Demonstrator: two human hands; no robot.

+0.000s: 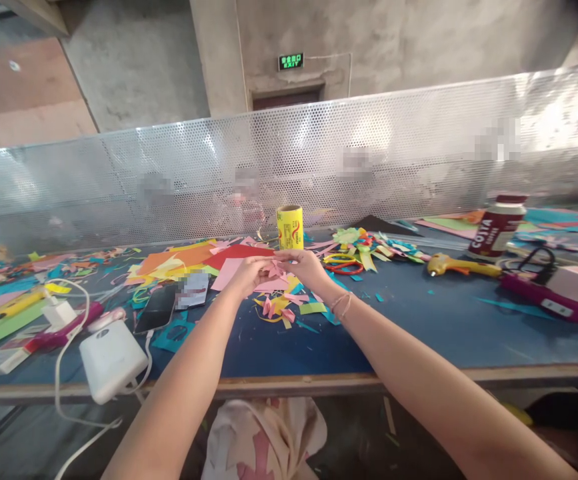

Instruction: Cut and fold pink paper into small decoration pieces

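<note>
Over the middle of the blue table, my left hand pinches a small pink piece of folded paper from the left. My right hand grips the same piece from the other side, its fingers close to those of the left. A pink sheet and a red sheet lie just behind and beneath my hands. Below them, small pink and yellow paper scraps are scattered on the table. Fingers partly hide the held piece, so its exact shape is unclear.
A yellow tape roll stands behind my hands. On the right are scissors, a yellow glue gun, a Costa bottle and a purple power strip. A phone and a corded white power block are left. A perforated metal screen stands behind.
</note>
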